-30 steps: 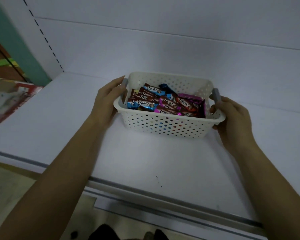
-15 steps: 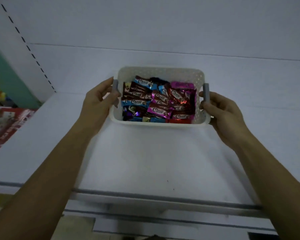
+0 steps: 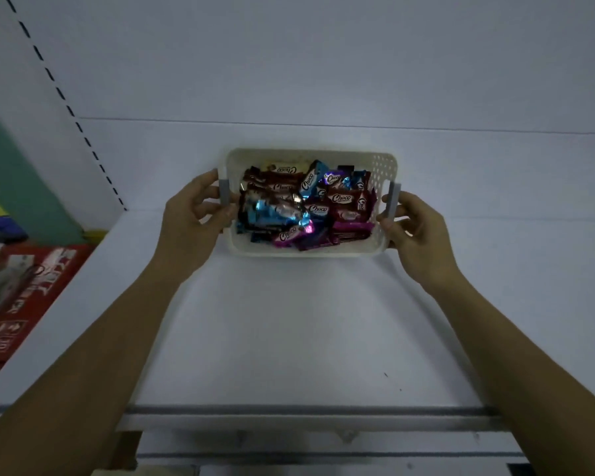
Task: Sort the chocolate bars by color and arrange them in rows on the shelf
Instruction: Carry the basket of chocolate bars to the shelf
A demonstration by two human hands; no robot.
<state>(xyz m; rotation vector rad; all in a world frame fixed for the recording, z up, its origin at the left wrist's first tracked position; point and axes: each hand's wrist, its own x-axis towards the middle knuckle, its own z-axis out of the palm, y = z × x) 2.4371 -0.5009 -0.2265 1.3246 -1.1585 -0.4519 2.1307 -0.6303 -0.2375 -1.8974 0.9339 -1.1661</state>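
I see one basket (image 3: 310,250) on the shelf (image 3: 289,321); left hand (image 3: 189,228) and right hand (image 3: 414,235) each grip a handle; bars (image 3: 306,204) (too heaped to count).

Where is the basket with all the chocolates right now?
The basket sits mid-shelf near the back wall, centre of the head view, between the left hand and right hand, which hold its grey handles.

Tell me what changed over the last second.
The basket went deeper onto the shelf, toward the back wall, and now shows from above. The left hand and right hand stay on its grey handles; the chocolate bars remain mixed inside.
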